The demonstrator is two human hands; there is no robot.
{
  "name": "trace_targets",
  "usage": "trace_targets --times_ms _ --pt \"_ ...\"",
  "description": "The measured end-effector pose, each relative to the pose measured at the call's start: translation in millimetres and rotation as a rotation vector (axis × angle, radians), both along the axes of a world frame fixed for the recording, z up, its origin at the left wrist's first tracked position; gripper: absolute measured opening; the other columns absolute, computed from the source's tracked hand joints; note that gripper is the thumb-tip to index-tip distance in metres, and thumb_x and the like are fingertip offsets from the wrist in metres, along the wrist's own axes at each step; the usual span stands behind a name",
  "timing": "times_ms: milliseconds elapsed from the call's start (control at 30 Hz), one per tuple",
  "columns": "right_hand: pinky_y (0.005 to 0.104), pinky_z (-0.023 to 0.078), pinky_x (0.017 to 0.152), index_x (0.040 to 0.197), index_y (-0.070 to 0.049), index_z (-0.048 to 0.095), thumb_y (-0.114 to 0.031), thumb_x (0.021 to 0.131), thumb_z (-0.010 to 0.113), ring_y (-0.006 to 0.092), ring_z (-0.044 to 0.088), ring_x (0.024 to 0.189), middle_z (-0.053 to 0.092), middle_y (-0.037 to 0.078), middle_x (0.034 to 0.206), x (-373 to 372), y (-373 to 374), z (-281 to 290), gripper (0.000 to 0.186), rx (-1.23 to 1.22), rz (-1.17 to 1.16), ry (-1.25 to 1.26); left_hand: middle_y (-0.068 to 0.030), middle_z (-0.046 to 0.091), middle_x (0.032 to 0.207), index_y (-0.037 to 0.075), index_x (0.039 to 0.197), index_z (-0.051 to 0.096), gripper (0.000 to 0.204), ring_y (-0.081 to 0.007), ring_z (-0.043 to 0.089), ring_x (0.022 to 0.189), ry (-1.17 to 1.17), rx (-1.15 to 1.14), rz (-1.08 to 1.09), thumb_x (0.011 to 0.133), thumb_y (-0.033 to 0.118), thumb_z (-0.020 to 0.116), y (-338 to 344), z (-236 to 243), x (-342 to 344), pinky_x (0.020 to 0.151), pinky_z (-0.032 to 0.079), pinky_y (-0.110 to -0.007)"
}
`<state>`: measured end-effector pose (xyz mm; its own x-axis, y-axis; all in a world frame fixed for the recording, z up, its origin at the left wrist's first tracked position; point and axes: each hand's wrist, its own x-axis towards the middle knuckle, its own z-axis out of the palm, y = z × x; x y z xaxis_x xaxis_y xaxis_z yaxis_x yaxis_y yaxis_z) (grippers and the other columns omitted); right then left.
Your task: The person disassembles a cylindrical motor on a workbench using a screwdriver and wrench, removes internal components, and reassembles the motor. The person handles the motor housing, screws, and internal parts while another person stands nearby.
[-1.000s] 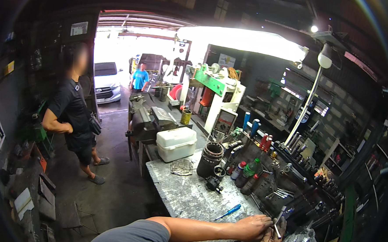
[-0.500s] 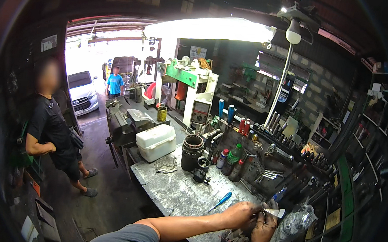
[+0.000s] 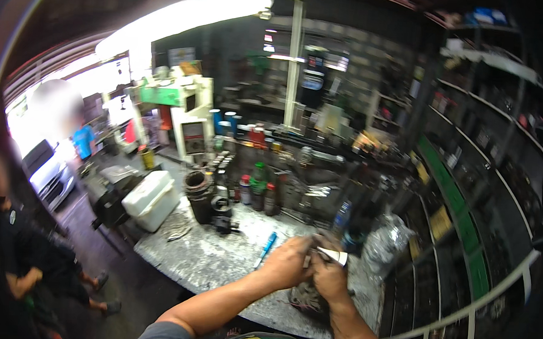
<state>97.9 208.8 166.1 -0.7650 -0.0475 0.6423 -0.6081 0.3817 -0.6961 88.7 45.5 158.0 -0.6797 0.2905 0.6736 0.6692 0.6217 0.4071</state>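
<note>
My left hand [image 3: 287,263] and my right hand [image 3: 329,278] are together above the right part of the metal-topped workbench [image 3: 249,300]. Between the fingers of my right hand a small white, flat piece [image 3: 333,255] sticks out, perhaps paper or a strip. The fingers of my left hand are pinched close against it, and what they hold is hidden. Just below the hands lies a dark, lumpy part [image 3: 305,298], partly covered by them. A blue-handled screwdriver [image 3: 268,246] rests on the bench to the left of my hands.
A black cylindrical housing [image 3: 201,198] stands farther back, beside a smaller dark part [image 3: 223,219] and several bottles [image 3: 257,190]. At left is a white plastic box [image 3: 152,199]. Clear plastic bags [image 3: 387,240] lie at right, before shelving [image 3: 465,222]. A person [image 3: 28,249] stands at far left.
My view has swung to the right, so the bench and everything on it sit farther left. Both hands stay together at the white piece.
</note>
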Motion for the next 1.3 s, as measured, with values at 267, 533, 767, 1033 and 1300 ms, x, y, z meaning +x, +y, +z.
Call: trace_targets --times_ms 267,533,767,1033,1300 --pt "0.0476 0.055 0.099 0.128 -0.001 0.074 -0.006 0.094 0.075 0.0395 0.072 0.111 0.077 0.018 0.12 1 -1 7 0.034 0.039 0.029 0.092 -0.0176 0.074 0.099 0.003 0.108 0.073 0.029 -0.0418 0.071 0.095 -0.083 -0.032 0.087 0.081 0.009 0.081 2 2 -5 0.084 0.058 -0.05" --pt "0.0332 0.057 0.093 0.122 0.0 0.071 -0.008 0.111 0.062 0.0159 0.071 0.103 0.076 0.007 0.106 13 27 23 0.017 -0.497 0.276 -0.187 -0.0202 0.071 0.125 0.0 0.128 0.073 0.038 -0.0393 0.069 0.121 -0.296 0.181 -0.088 0.092 0.012 0.082 8 -11 9 0.104 0.056 -0.046" --pt "0.0331 0.055 0.1 0.151 0.002 0.06 -0.005 0.11 0.056 0.0171 0.07 0.105 0.075 0.008 0.114 1 110 -22 0.041 -0.503 -0.022 -0.147 -0.0081 0.07 0.099 0.0 0.096 0.068 0.026 -0.017 0.068 0.087 -0.269 0.609 -0.099 0.088 0.008 0.091 26 11 -10 0.081 0.056 -0.031" --pt "0.0345 0.056 0.09 0.143 0.006 0.064 0.003 0.103 0.057 0.0187 0.07 0.1 0.075 0.012 0.116 40 163 -144 0.041 -0.509 -0.456 -0.453 -0.0005 0.066 0.091 0.002 0.1 0.069 0.021 -0.0086 0.06 0.082 -0.016 0.734 -0.258 0.098 0.015 0.085 16 117 -46 0.075 0.05 -0.026" --pt "0.0405 0.052 0.11 0.145 -0.001 0.069 -0.009 0.105 0.063 0.0355 0.07 0.124 0.071 0.027 0.137 104 180 -134 0.04 -0.183 -0.659 -0.645 -0.0163 0.076 0.08 -0.002 0.098 0.077 0.036 -0.0222 0.068 0.07 -0.531 0.238 0.108 0.092 0.03 0.091 -13 -38 -153 0.071 0.056 -0.042"
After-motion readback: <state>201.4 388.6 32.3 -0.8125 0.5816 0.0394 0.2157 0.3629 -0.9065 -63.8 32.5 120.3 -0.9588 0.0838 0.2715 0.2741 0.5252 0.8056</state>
